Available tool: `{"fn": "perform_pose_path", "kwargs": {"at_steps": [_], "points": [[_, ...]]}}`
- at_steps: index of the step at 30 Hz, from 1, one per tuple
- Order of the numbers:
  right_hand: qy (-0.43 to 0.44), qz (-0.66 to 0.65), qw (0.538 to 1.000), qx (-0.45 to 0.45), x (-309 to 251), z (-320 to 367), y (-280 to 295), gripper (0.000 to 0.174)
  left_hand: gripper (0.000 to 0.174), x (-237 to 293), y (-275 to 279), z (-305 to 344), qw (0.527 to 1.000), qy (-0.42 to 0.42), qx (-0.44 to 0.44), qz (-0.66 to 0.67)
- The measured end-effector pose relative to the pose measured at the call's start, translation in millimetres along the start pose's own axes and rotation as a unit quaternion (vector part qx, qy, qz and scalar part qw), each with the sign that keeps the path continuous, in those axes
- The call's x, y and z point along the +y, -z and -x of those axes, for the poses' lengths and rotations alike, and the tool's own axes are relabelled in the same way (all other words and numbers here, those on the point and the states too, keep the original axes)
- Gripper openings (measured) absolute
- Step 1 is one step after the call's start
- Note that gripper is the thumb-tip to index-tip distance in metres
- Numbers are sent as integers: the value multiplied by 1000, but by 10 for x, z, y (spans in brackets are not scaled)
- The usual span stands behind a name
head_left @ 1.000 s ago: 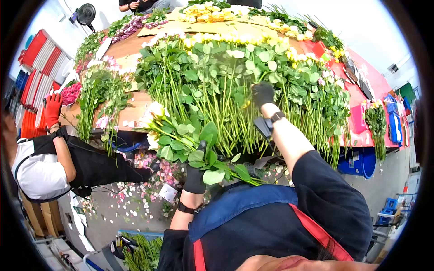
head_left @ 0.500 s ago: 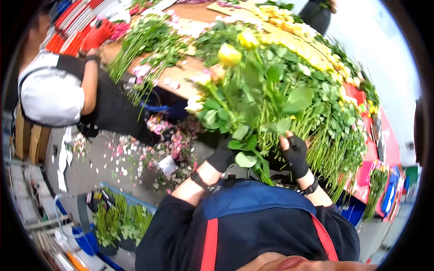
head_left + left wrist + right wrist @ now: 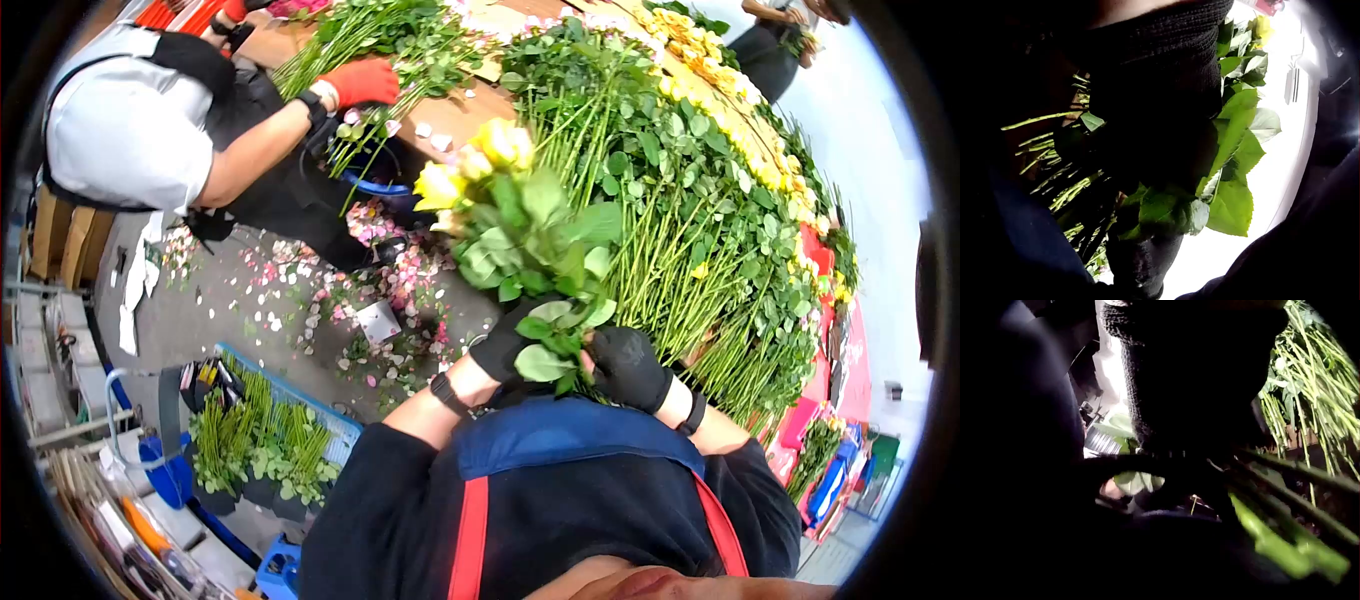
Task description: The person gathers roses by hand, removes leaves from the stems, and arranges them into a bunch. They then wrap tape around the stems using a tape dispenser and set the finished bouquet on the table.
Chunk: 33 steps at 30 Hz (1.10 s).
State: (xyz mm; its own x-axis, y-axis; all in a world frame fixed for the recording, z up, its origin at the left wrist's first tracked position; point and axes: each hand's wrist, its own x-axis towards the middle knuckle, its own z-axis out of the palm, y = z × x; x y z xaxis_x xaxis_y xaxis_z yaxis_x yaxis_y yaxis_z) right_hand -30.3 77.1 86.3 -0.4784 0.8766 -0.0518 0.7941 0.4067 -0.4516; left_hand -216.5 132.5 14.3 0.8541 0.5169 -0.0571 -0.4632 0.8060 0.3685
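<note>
A leafy bunch of roses (image 3: 535, 240) with yellow and pale peach heads slants up to the left in front of my body. My left hand (image 3: 505, 345), in a black glove, grips it around the stems below the leaves. My right hand (image 3: 632, 368), also gloved in black, holds the lower stems close beside the left hand, its fingers curled in. Large green leaves (image 3: 1235, 169) stick out past the left hand in the left wrist view. Cut stem ends (image 3: 1297, 550) project below the right hand in the right wrist view. Both palms are hidden.
A table bears long rows of roses (image 3: 680, 270) with stems hanging over its near edge. At left another person (image 3: 130, 130) has a red-gloved hand at stems. Petals (image 3: 400, 280) litter the floor. A blue crate (image 3: 320, 410) of green stems stands lower left.
My right hand has come from the table's roses to the bunch at my waist. Yellow heads now show among the paler ones. The view has swung, and the other person's red-gloved hand reaches to stems.
</note>
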Motion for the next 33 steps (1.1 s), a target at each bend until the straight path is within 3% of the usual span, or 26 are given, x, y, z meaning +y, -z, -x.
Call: {"fn": "perform_pose_path", "kwargs": {"at_steps": [1, 3, 4, 5, 6, 7, 9, 12, 13, 14, 15, 18, 19, 21, 28, 29, 31, 32, 33], "points": [[11, -30, 999, -23, 92, -19, -37, 29, 32, -5, 52, 2, 995, 10, -11, 97], [45, -143, 973, -177, 316, -232, 141, 34, 32, -18, 236, 59, 991, -18, 116, 61], [33, -216, 946, -239, 472, -378, 282, 48, 34, -94, 475, 52, 989, -51, 129, -47], [-85, -263, 909, -311, 489, -679, 533, 52, 37, -118, 604, 65, 974, -86, 139, -155], [-169, -287, 920, -205, 763, -889, 454, 48, 40, -39, 543, 185, 991, -126, 35, 32], [-170, -238, 954, -59, 1012, -1139, 484, 42, 40, -81, 705, 187, 981, -90, 148, -89], [-246, -121, 955, 110, 1604, -1634, 451, 55, 39, -119, 775, 300, 983, -147, 108, 29], [-397, -13, 904, 159, 2251, -2283, 349, 69, 41, -39, 772, 368, 978, -117, 167, 47], [-450, 17, 870, 202, 2175, -2463, 341, 73, 41, -12, 780, 395, 978, -115, 171, 44], [-484, 3, 859, 167, 2108, -2570, 393, 80, 41, 3, 806, 417, 977, -112, 174, 42], [-507, 54, 839, 190, 2054, -2682, 367, 79, 41, 25, 836, 416, 978, -110, 176, 40], [-502, 166, 812, 248, 2055, -2863, 281, 74, 41, 130, 892, 400, 979, -105, 174, 33], [-537, 107, 808, 218, 2060, -2886, 334, 62, 41, 141, 889, 409, 978, -103, 176, 33], [-532, 48, 809, 246, 2251, -2901, 278, 50, 41, 178, 901, 404, 979, -102, 174, 30], [-481, 61, 819, 306, 2469, -2350, 436, 36, 41, 278, 867, 436, 981, -91, 170, 32], [-424, 72, 817, 384, 2552, -2238, 406, 33, 41, 283, 871, 428, 981, -90, 167, 33], [-393, 74, 815, 420, 2537, -2063, 509, 30, 42, 292, 871, 414, 983, -88, 159, 33], [-356, -8, 820, 448, 2518, -1951, 551, 29, 42, 298, 875, 398, 984, -87, 152, 32], [-345, -43, 797, 495, 2550, -1875, 548, 27, 42, 292, 888, 376, 984, -90, 149, 28]]}}
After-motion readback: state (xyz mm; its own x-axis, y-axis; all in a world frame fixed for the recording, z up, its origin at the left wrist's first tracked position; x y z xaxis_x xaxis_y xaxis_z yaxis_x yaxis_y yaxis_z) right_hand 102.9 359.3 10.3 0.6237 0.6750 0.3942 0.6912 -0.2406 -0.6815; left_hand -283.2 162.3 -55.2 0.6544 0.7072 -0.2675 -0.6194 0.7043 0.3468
